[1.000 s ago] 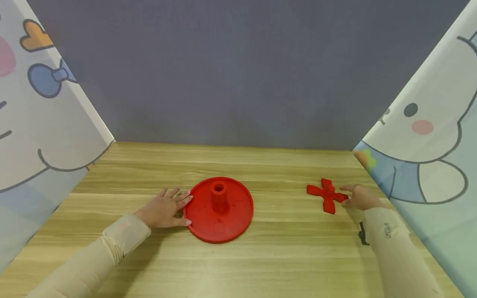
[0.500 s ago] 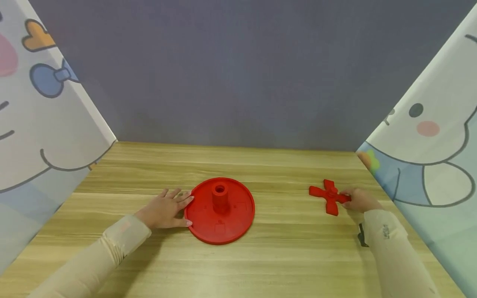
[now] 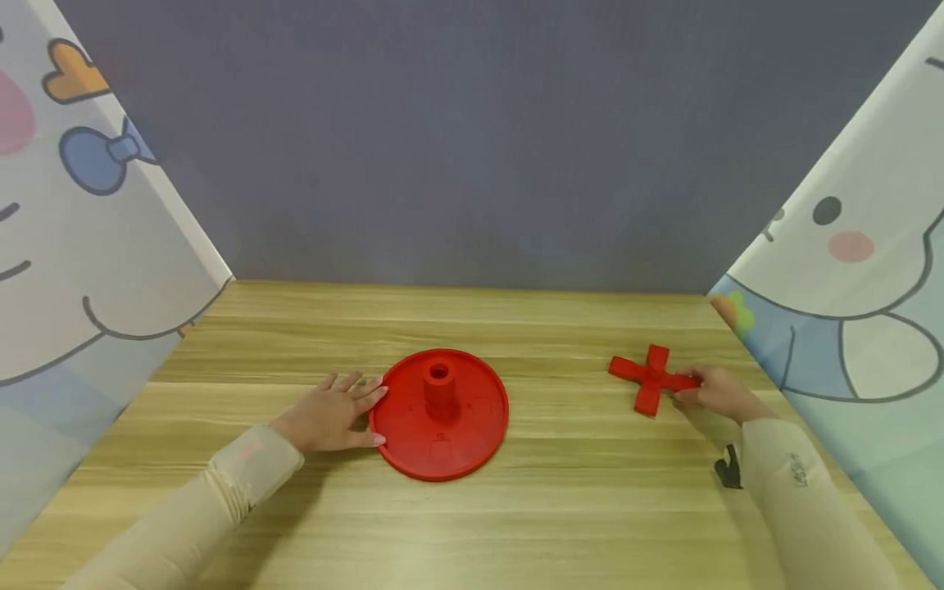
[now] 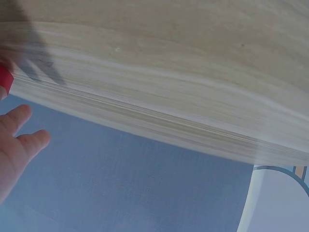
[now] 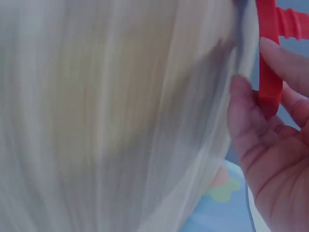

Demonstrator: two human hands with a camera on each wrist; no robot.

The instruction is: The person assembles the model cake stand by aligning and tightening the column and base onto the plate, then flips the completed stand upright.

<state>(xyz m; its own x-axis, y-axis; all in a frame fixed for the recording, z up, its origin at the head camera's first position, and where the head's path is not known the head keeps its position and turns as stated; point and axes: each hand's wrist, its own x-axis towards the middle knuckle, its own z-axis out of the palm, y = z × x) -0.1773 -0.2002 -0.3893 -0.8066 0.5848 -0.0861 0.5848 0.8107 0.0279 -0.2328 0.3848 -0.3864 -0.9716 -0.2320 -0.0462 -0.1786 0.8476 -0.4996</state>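
In the head view, a round red disc (image 3: 413, 455) with a raised rim lies on the wooden table, a hollow red post (image 3: 440, 385) standing upright at its middle. My left hand (image 3: 328, 418) rests at the disc's left edge, fingers spread and fairly straight, fingertips over the rim; the left wrist view catches only part of that hand (image 4: 14, 145). Over at the right, my right hand (image 3: 719, 392) pinches one arm of a red cross-shaped piece (image 3: 652, 378) between thumb and fingers. The right wrist view shows a ribbed red peg (image 5: 293, 24) sticking out from this piece.
A grey panel (image 3: 472, 147) closes off the table's (image 3: 516, 524) far edge. Cartoon-printed side walls stand at left (image 3: 133, 270) and right (image 3: 870, 270). A small black tab (image 3: 728, 469) shows beside the right sleeve.
My right thumb and fingers have closed on the cross-shaped piece's arm, and the piece has tilted and shifted slightly up in view. The left hand stays at the disc.
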